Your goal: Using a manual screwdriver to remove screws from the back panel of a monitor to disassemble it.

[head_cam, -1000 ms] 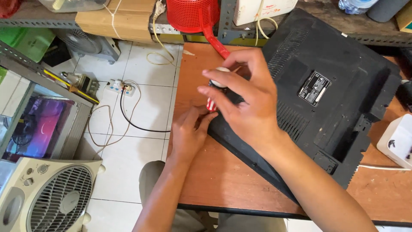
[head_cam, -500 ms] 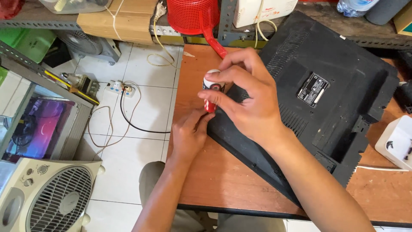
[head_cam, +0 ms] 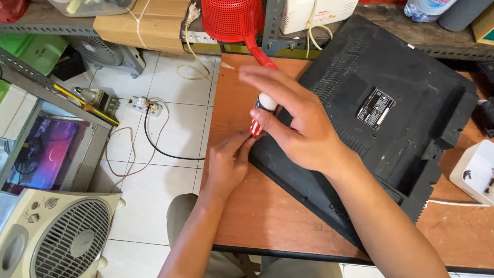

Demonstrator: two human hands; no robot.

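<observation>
Red-and-white striped screwdriver (head_cam: 259,117), white-capped, stands upright at the left edge of the black television back cover (head_cam: 381,128), which lies face-down on the wooden table (head_cam: 257,216). My right hand (head_cam: 296,126) holds its handle between thumb and curled fingers, with the forefinger stretched out flat to the left above the cap, while my left hand (head_cam: 229,164) rests just beneath, fingertips pinched narrowly at the tool's lower end. Red plastic basket (head_cam: 231,18) sits at the far table edge; cream fan (head_cam: 56,234) stands on the tiled floor (head_cam: 170,128), near left.
</observation>
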